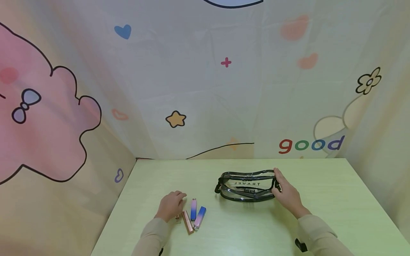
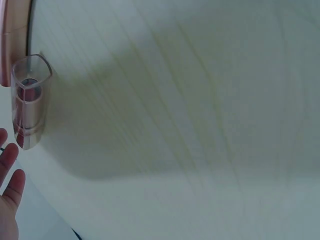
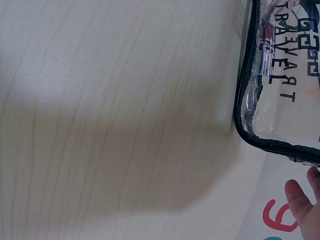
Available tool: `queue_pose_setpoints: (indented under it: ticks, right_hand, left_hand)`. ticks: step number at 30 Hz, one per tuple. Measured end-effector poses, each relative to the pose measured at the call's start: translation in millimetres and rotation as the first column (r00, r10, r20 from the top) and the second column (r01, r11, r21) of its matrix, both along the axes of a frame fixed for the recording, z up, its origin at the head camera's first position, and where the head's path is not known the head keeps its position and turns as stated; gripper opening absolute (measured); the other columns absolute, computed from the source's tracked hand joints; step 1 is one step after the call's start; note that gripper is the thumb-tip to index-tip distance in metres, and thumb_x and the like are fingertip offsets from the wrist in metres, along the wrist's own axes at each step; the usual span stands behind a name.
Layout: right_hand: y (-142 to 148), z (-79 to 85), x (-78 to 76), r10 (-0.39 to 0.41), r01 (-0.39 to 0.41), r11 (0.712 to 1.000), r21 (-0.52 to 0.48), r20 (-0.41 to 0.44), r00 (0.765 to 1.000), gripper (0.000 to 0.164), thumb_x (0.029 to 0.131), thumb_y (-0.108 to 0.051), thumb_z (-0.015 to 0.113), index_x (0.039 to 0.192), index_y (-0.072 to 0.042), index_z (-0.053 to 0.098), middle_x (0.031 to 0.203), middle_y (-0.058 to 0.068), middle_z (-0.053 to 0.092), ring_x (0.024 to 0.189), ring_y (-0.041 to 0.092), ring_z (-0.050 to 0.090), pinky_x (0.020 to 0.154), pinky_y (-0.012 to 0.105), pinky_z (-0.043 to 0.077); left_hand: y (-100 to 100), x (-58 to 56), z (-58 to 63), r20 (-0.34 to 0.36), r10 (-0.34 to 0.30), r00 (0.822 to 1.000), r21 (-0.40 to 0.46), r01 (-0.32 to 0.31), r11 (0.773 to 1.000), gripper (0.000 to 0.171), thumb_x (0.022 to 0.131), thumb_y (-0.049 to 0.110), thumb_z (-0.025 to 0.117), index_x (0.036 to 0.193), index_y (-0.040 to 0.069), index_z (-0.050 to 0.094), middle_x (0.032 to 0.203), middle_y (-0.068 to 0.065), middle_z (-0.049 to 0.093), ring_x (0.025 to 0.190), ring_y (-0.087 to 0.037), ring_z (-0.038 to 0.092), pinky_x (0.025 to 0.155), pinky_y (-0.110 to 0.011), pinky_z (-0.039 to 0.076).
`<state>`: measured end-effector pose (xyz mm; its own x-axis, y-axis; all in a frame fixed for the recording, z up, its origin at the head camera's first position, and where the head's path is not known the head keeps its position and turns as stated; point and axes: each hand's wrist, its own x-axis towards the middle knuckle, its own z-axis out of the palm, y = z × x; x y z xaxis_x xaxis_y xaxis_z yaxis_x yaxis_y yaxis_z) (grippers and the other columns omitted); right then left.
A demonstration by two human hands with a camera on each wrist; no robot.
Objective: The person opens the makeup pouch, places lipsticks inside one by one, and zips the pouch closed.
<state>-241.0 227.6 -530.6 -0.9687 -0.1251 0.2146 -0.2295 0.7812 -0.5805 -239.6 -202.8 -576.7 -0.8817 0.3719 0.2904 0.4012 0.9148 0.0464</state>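
My left hand point(image 1: 171, 206) hovers low at the table's left-middle, fingers relaxed and holding nothing. Close by its fingers in the left wrist view is a lipstick in a clear case point(image 2: 31, 107); in the head view this one is mostly hidden under the hand. Beside it lie a rose-gold tube point(image 1: 188, 222) and two pink-and-blue tubes, one upright in view point(image 1: 193, 209) and one slanted point(image 1: 200, 217). My right hand point(image 1: 289, 196) grips the right end of a clear travel pouch point(image 1: 266, 184) with black piping. Through its wall shows a lipstick-like tube point(image 3: 267, 49).
The pale wood-grain table point(image 1: 250, 227) ends at a printed cloth backdrop point(image 1: 205, 89), with more cloth on the left and right sides. A small black piece point(image 1: 300, 245) sits by the right sleeve near the front.
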Motion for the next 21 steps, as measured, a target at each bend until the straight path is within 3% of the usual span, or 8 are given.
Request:
queue_pose_setpoints:
  ticks: [7,10,16,21]
  right_hand:
    - [0,0.1,-0.2,0.004,-0.004,1.000,0.001,-0.005,1.000,0.068,0.083,-0.014,0.046,0.143,-0.010,0.014,0.146,0.013,0.019,0.126,0.038,0.030,0.041,0.024,0.029]
    - [0,0.3,-0.3,0.004,-0.004,1.000,-0.003,-0.008,1.000,0.067,0.083,-0.014,0.046,0.142,-0.010,0.015,0.146,0.013,0.019,0.125,0.039,0.031,0.040,0.024,0.028]
    - [0,0.5,-0.4,0.004,-0.004,1.000,-0.001,-0.002,1.000,0.068,0.083,-0.013,0.046,0.143,-0.011,0.014,0.147,0.013,0.018,0.126,0.039,0.031,0.041,0.024,0.028]
    - [0,-0.1,-0.3,0.003,-0.003,1.000,0.001,-0.004,1.000,0.069,0.083,-0.014,0.046,0.143,-0.014,0.012,0.147,0.012,0.018,0.124,0.039,0.034,0.040,0.024,0.027]
  left_hand:
    - [-7,6.3,6.4,0.049,-0.043,0.998,-0.127,0.049,0.991,0.034,0.069,0.007,0.062,0.101,0.018,0.066,0.100,0.000,0.063,0.087,-0.019,0.059,0.065,-0.032,0.049]
    - [-10,7.9,5.8,0.053,-0.056,0.997,-0.152,0.063,0.986,0.028,0.070,0.010,0.062,0.097,0.019,0.067,0.100,0.001,0.063,0.087,-0.019,0.059,0.065,-0.032,0.049]
    - [-17,10.7,-0.8,-0.001,-0.096,0.995,-0.127,0.095,0.987,0.018,0.072,0.007,0.062,0.079,0.023,0.065,0.089,0.004,0.063,0.078,-0.018,0.058,0.057,-0.031,0.047]
    - [-22,13.3,-5.0,-0.007,-0.099,0.995,-0.117,0.097,0.988,0.019,0.073,0.006,0.060,0.079,0.024,0.064,0.087,0.007,0.063,0.075,-0.016,0.056,0.056,-0.029,0.046]
